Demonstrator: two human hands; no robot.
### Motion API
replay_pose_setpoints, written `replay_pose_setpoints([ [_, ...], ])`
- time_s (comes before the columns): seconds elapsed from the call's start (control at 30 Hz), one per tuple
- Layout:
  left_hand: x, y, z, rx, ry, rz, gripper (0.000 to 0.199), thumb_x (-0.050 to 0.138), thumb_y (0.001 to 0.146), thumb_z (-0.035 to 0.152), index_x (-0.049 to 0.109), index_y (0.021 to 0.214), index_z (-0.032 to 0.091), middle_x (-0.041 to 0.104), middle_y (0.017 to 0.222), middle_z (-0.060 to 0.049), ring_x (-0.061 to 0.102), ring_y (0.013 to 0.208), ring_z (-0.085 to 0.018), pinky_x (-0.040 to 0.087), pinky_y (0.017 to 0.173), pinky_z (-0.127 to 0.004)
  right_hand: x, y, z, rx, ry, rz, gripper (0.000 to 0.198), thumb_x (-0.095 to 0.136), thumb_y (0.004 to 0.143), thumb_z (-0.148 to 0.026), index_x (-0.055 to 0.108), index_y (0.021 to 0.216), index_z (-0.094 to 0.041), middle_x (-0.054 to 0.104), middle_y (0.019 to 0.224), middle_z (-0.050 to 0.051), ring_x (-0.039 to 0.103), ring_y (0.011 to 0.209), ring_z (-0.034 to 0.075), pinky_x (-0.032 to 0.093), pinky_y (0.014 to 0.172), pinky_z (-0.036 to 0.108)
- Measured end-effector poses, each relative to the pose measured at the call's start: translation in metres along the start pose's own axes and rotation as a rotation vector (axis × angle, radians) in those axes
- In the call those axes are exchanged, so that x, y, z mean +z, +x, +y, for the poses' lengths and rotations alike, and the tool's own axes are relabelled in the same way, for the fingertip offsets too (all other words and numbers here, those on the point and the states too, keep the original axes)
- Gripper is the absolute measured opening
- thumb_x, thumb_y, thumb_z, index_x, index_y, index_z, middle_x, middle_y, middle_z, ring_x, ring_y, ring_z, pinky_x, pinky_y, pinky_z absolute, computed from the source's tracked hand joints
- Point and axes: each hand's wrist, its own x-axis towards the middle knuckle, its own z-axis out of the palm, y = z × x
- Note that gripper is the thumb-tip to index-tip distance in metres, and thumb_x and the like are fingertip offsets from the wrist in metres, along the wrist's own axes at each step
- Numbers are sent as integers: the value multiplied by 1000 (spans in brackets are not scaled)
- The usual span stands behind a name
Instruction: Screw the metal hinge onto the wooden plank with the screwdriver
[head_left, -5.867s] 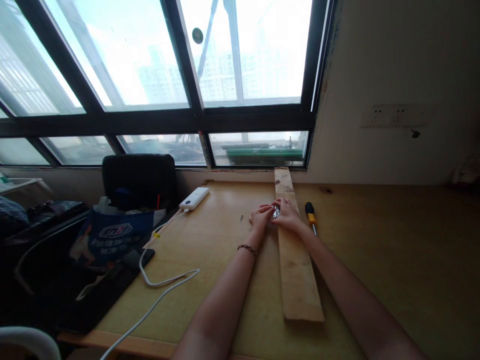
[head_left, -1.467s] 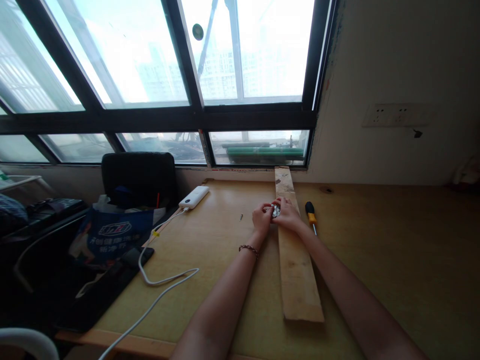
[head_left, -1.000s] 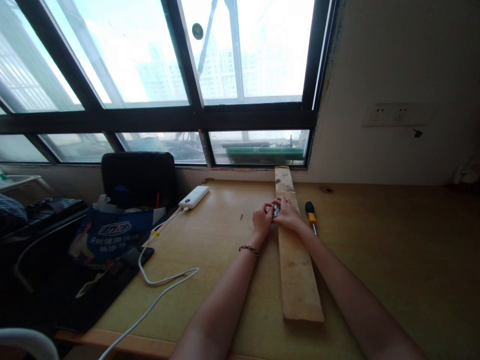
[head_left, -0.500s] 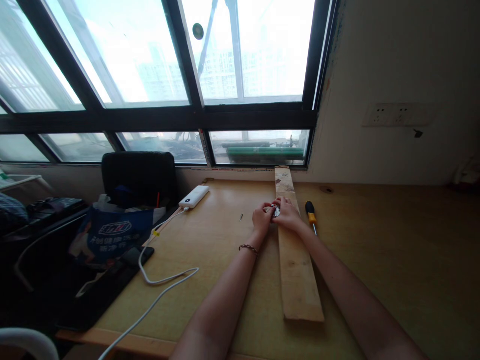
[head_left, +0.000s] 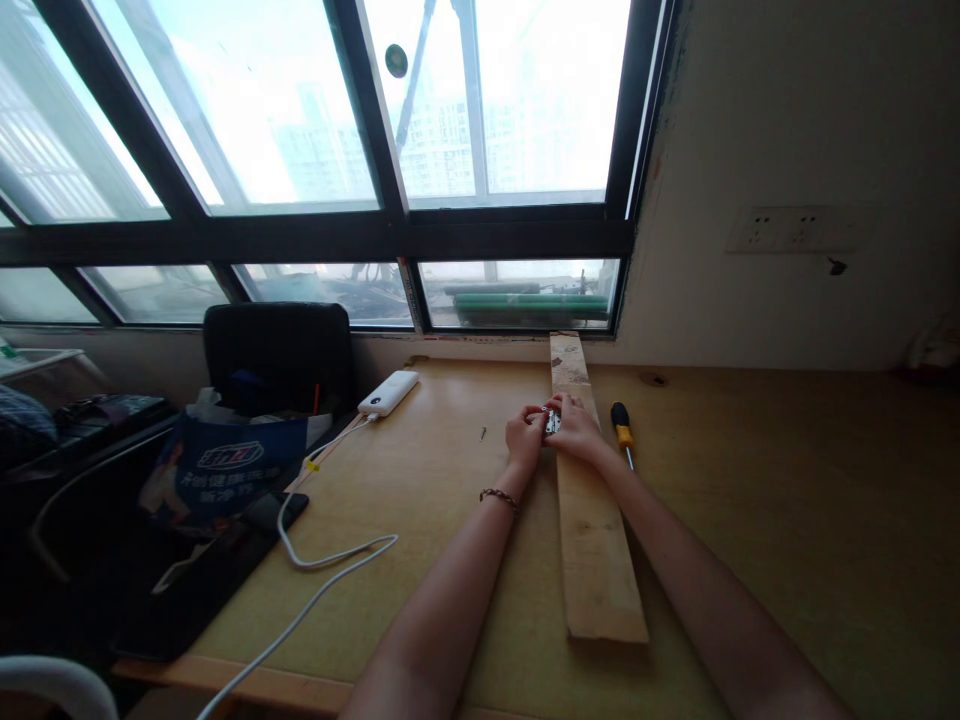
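Note:
A small silver metal hinge (head_left: pixel 553 422) with holes lies on the long wooden board (head_left: pixel 600 550), partly covered by my fingers. My left hand (head_left: pixel 524 436) is closed at the hinge's left edge, its thumb and fingers pinching there. From the other side my right hand (head_left: pixel 577 430) curls over the board, fingers on the hinge's right and far edges. To the right of the board lies a screwdriver (head_left: pixel 622 428) with a black and yellow handle. Left of my hands a small screw (head_left: pixel 483 433) rests on the table (head_left: pixel 442 480).
A white power bank (head_left: pixel 388 394) with a white cable (head_left: pixel 341 562) lies along the table's left side. Beyond that edge stand a black chair (head_left: pixel 277 345) and a blue bag (head_left: pixel 232 470). The board's far end reaches the window sill. Sockets (head_left: pixel 787 230) are on the right wall.
My fingers have shifted slightly at the hinge, and a little more of its plate shows between them. The board and screwdriver stay where they were.

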Motion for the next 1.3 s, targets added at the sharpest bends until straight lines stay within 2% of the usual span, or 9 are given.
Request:
replay_pose_setpoints([
  [0.17,-2,-2,2,114,139,35,21,53,73,35,65,85,23,59,63,0,54,59,-12,36,56,-21,1,1,1,1,7,11,61,70,49,-31,47,104,-18,55,108,9,48,102,25,39,86,38],
  [0.23,-4,-2,3,115,152,32,20,54,73,35,65,85,23,60,65,0,55,60,-12,36,56,-21,1,1,1,0,9,12,61,70,49,-31,46,104,-18,55,107,9,48,102,25,39,86,38],
  [0.47,-4,-1,4,9,22,-4,19,55,72,33,65,84,21,64,63,-1,58,61,-14,40,57,-22,-1,0,-1,-3,-7,10,62,71,49,-34,46,104,-18,56,107,8,48,100,25,40,86,37],
  [0.8,-6,3,6,-24,-85,-43,22,62,66,33,67,81,17,63,58,-1,58,55,-12,41,53,-21,-3,-2,-5,0,-13,-4,61,71,49,-32,47,103,-19,56,108,8,47,103,24,40,87,36],
  [1.07,-6,1,6,-10,-119,-4,19,63,64,31,68,79,20,65,61,1,57,55,-10,41,52,-19,-3,-2,-4,-6,13,-2,65,71,47,-30,45,106,-18,54,111,9,47,103,24,39,88,38],
  [1.3,4,4,-2,-90,-382,-32,22,63,65,31,64,81,15,66,63,-3,60,57,-13,42,50,-19,-3,-2,-4,-1,10,-1,62,70,49,-30,45,104,-18,56,106,9,47,103,25,39,87,38],
])
